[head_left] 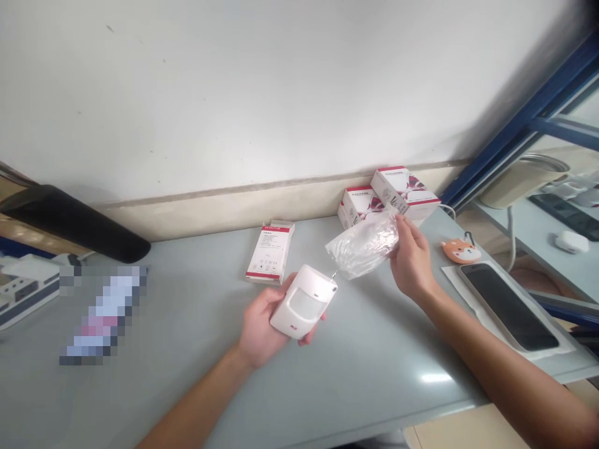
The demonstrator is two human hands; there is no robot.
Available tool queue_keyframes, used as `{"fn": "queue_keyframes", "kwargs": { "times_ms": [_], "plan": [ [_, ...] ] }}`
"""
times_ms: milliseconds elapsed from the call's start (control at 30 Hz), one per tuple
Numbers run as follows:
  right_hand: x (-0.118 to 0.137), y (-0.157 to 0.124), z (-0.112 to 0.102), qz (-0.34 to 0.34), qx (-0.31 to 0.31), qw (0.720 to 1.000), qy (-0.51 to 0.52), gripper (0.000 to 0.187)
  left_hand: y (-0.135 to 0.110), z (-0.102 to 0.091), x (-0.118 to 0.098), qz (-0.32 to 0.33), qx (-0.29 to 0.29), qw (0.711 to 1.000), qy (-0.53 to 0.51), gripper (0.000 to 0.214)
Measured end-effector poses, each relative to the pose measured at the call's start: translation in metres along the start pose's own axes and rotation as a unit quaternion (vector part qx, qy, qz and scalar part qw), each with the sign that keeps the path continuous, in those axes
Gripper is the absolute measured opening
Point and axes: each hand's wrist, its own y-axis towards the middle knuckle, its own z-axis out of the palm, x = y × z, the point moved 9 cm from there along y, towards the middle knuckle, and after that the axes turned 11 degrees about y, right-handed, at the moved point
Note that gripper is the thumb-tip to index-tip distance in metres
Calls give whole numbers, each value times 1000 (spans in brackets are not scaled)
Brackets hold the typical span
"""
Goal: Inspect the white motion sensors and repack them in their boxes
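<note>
My left hand (pixel 259 327) cradles a white plastic motion sensor (pixel 303 302) from below, with a short antenna at its upper corner. My right hand (pixel 412 259) pinches a crumpled clear plastic bag (pixel 361 247) by one end, holding it in the air above the table. A small white-and-red product box (pixel 270 252) lies open on the table, just beyond the sensor. Two more such boxes (pixel 360 206) (pixel 405 193) stand against the wall, near the bag.
A smartphone (pixel 508 307) lies on a white sheet at the right, beside an orange animal-shaped keychain (pixel 458 251). A long black object (pixel 70 221) juts in at the left above a pixelated item (pixel 103 315). The grey table (pixel 360 386) ends at a front edge.
</note>
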Motion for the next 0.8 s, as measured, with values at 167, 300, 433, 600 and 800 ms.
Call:
{"fn": "queue_keyframes", "kwargs": {
  "times_ms": [167, 300, 433, 600, 800],
  "plan": [
    [-5, -10, 11, 50, 13, 999, 3, 42, 2, 5, 9, -12, 9, 1000, -3, 44],
    [-10, -15, 23, 83, 54, 995, -7, 43, 4, 4, 9, -6, 1, 1000, 22, 43],
    [-14, -14, 21, 98, 58, 994, 3, 44, 5, -1, 7, 2, -2, 999, 37, 44],
    [-6, -15, 19, 89, 46, 995, 5, 44, 7, -3, 10, -10, 7, 999, 37, 49],
    [9, -22, 30, 60, 82, 994, -32, 47, 8, 1, 11, -3, 35, 997, 63, 56]
  ]
}}
